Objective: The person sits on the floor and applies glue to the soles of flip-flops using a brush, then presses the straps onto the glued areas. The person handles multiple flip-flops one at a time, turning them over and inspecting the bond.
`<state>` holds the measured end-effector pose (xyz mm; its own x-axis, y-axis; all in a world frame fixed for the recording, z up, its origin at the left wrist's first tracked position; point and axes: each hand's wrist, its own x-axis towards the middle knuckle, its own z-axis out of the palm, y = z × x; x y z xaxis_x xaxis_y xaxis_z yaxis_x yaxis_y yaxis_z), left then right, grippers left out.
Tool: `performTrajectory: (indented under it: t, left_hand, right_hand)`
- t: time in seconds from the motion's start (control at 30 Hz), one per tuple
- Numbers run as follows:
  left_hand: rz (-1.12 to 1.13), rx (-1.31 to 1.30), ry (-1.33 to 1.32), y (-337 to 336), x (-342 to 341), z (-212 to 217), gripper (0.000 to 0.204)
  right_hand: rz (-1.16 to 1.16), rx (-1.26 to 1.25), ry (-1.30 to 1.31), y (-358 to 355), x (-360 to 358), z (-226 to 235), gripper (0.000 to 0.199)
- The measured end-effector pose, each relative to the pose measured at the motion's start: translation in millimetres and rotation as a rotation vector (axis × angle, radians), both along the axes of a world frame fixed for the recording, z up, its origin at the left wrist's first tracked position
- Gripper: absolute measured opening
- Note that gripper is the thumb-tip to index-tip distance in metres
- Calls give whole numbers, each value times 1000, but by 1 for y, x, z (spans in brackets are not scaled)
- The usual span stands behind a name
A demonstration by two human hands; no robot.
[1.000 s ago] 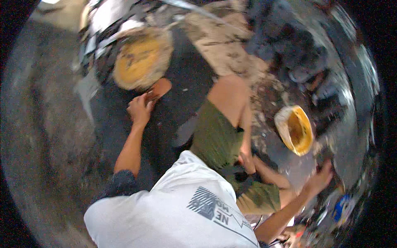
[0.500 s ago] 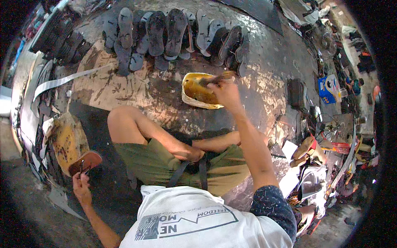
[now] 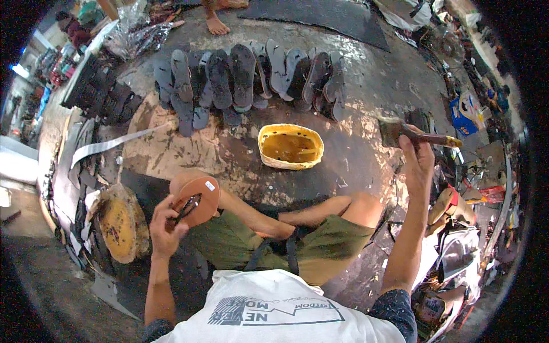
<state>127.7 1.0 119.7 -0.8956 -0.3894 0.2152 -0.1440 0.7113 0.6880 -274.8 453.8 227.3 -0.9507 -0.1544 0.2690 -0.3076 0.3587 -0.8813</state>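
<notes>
My left hand [image 3: 166, 227], by my bent left knee, is closed on a brown sandal [image 3: 207, 201] with black straps and a small white label on its sole. Out to the right, my right hand [image 3: 418, 163] grips a brush [image 3: 439, 139] by its wooden handle, bristles turned to the left. A yellowed, oblong tub [image 3: 320, 157] sits on the floor in front of my legs, brownish-yellow liquid inside and a pale rim. Beside my left hand is a rounded wooden block [image 3: 119, 227] with a stained yellow top.
Many dark sandals [image 3: 242, 74] stand in a row beyond the tub. A pale strip [image 3: 117, 140] lies at the left near stacked black pieces [image 3: 106, 86]. Scraps, bags and a blue-and-yellow box [image 3: 466, 116] crowd the right. Another person's bare foot [image 3: 217, 26] shows at the far edge.
My right hand has lifted the brush out of the tub and moved right. My left hand has raised the sandal off the wooden block toward my knee. The view has shifted.
</notes>
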Motion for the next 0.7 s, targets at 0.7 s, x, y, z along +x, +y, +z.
performTrajectory:
  t: [0.7]
  left_hand:
    - [30, -212, 72, 22, 20, -19, 66]
  right_hand:
    - [-119, -926, -382, -30, 15, -60, 33]
